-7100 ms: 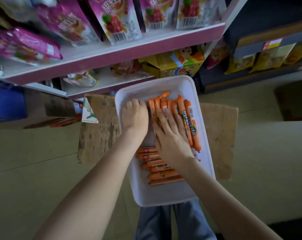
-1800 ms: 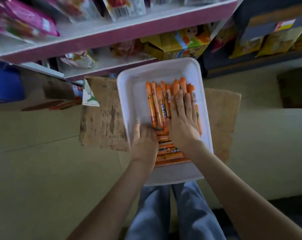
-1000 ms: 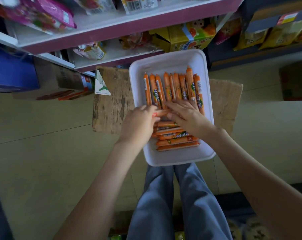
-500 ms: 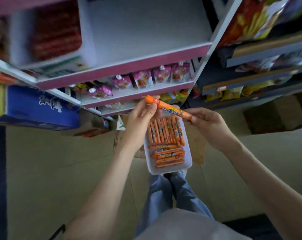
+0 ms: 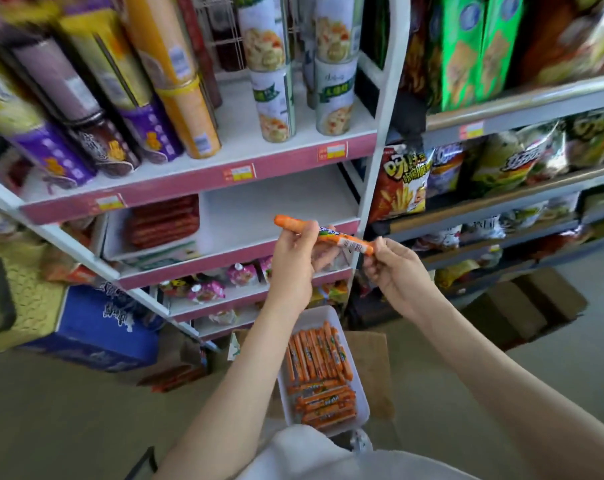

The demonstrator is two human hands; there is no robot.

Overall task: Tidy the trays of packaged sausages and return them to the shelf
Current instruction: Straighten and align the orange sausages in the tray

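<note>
Pinching one orange packaged sausage (image 5: pixel 342 241) between left hand (image 5: pixel 293 268) and right hand (image 5: pixel 394 271) at mid-frame, the person seems mid-tidying; next it probably needs laying in the white tray (image 5: pixel 316 312) below.

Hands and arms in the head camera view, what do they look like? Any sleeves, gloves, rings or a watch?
The left forearm and right forearm are bare, no sleeve in view. The left hand and right hand have no gloves, and no ring, watch or bracelet shows. A whitish garment shows at the bottom edge.
</note>
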